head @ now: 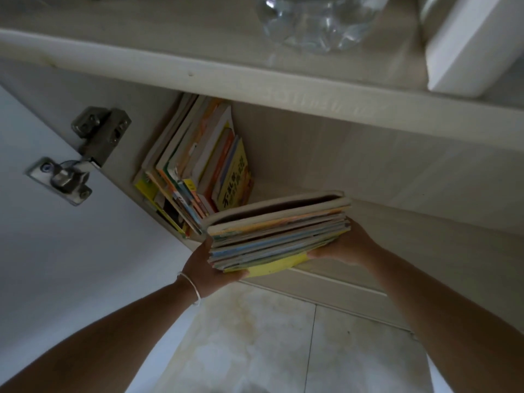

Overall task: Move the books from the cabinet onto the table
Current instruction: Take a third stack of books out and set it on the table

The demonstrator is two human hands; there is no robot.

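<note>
A stack of several thin colourful books (279, 231) lies flat between my two hands at the cabinet's front edge. My left hand (207, 268), with a silver bangle on the wrist, grips the stack's left end. My right hand (348, 245) holds the right end from below. Further inside the cabinet (354, 165), more books (198, 163) lean upright against the left wall, a yellow cover facing out.
The white cabinet door (56, 236) stands open at the left, with metal hinges (85, 154). On the counter top (198, 55) above are a clear plastic bottle (314, 21) and a white box (476, 43). Pale floor tiles (283, 341) lie below.
</note>
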